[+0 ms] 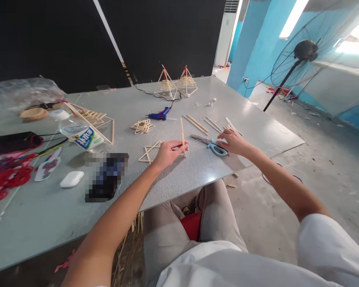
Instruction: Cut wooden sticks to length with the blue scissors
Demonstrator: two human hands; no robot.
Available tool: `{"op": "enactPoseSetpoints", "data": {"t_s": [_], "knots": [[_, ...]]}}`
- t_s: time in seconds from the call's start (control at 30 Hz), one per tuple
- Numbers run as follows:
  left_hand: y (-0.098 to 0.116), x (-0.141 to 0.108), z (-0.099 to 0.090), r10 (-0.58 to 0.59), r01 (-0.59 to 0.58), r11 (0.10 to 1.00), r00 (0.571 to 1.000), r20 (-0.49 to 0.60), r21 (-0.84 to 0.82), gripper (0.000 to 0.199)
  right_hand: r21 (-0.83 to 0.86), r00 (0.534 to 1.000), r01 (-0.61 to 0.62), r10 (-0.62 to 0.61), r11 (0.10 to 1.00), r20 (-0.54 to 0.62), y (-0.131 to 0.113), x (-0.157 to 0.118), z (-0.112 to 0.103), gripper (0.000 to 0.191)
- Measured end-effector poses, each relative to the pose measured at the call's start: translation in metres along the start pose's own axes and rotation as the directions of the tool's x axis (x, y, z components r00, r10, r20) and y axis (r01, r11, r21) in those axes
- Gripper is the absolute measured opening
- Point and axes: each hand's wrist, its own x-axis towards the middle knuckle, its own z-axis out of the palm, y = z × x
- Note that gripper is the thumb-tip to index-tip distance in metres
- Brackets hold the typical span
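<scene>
1. My left grip [172,153] is closed around a thin wooden stick [182,129], held nearly upright above the surface [167,187]; possibly two sticks together, I can't separate them from here.
2. My right grip [232,140] is beside the handles of the scissors [211,146], fingers bent over short sticks. Can't tell whether it has hold of anything.
3. Put together, by my reading: two pyramid frames with red tips at the far edge, left one [166,81] and right one [187,81]; a layered star [143,126]; a larger stick frame leaning near the bottle [88,135].
4. Less far along, I judge: a flat star [151,150], just beyond my left wrist, only an outline.
5. Unjoined: loose sticks [198,124] in rough bundles past the scissors, plus the held one.
6. Blue glue gun [159,114] lies behind the stars, untouched by either hand. I'd call the work partway along.
</scene>
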Motion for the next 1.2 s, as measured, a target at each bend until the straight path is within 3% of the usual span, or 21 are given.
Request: {"op": "enactPoseSetpoints", "data": {"t_s": [0.13, 0.37, 0.53, 0.6, 0.67, 0.73, 0.8, 0.93, 1.0, 1.1, 1.2], "knots": [[-0.004, 0.001, 0.001, -0.018, 0.018, 1.0, 1.0, -0.004, -0.012, 0.047, -0.113, 0.99, 0.01, 0.006, 0.994, 0.138, -0.007, -0.02, 0.002, 0.041], [-0.006, 0.0, 0.007, -0.083, 0.087, 0.991, 0.996, 0.041, -0.098, 0.05, -0.253, 0.96, -0.058, 0.124, 0.966, 0.25, -0.034, 0.005, 0.003, 0.036], [-0.002, -0.006, 0.015, -0.098, 0.123, 0.972, 0.986, 0.134, -0.198, 0.049, -0.26, 0.956, -0.131, 0.191, 0.957, 0.221, -0.028, 0.013, 0.003, 0.031], [0.0, -0.009, 0.02, -0.098, 0.14, 0.965, 0.977, 0.191, -0.221, 0.048, -0.123, 0.957, -0.214, 0.233, 0.969, 0.172, -0.021, 0.009, -0.002, 0.029], [0.002, -0.013, 0.025, -0.104, 0.162, 0.955, 0.967, 0.233, -0.249, 0.049, 0.151, 0.951, -0.29, 0.267, 0.945, 0.156, -0.014, 0.002, -0.008, 0.033], [0.005, -0.016, 0.029, -0.117, 0.196, 0.937, 0.956, 0.271, -0.289, 0.051, 0.479, 0.944, -0.331, 0.28, 0.813, 0.176, -0.011, -0.009, -0.013, 0.046], [0.009, -0.019, 0.031, -0.124, 0.226, 0.921, 0.942, 0.311, -0.317, 0.052, 0.713, 0.94, -0.328, 0.284, 0.619, 0.186, -0.016, -0.023, -0.015, 0.059], [0.015, -0.024, 0.03, -0.135, 0.266, 0.917, 0.908, 0.397, -0.298, 0.054, 0.893, 0.934, -0.259, 0.33, 0.367, 0.135, -0.037, -0.047, -0.013, 0.06], [0.018, -0.026, 0.029, -0.154, 0.284, 0.919, 0.897, 0.415, -0.274, 0.055, 0.922, 0.937, -0.211, 0.337, 0.324, 0.096, -0.046, -0.053, -0.011, 0.058], [0.021, -0.029, 0.029, -0.179, 0.306, 0.916, 0.891, 0.417, -0.259, 0.054, 0.894, 0.952, -0.144, 0.306, 0.424, 0.008, -0.052, -0.057, -0.009, 0.055], [0.025, -0.031, 0.028, -0.179, 0.306, 0.916, 0.89, 0.42, -0.257, 0.044, 0.745, 0.977, -0.106, 0.209, 0.658, -0.045, -0.054, -0.062, -0.014, 0.052]]}}
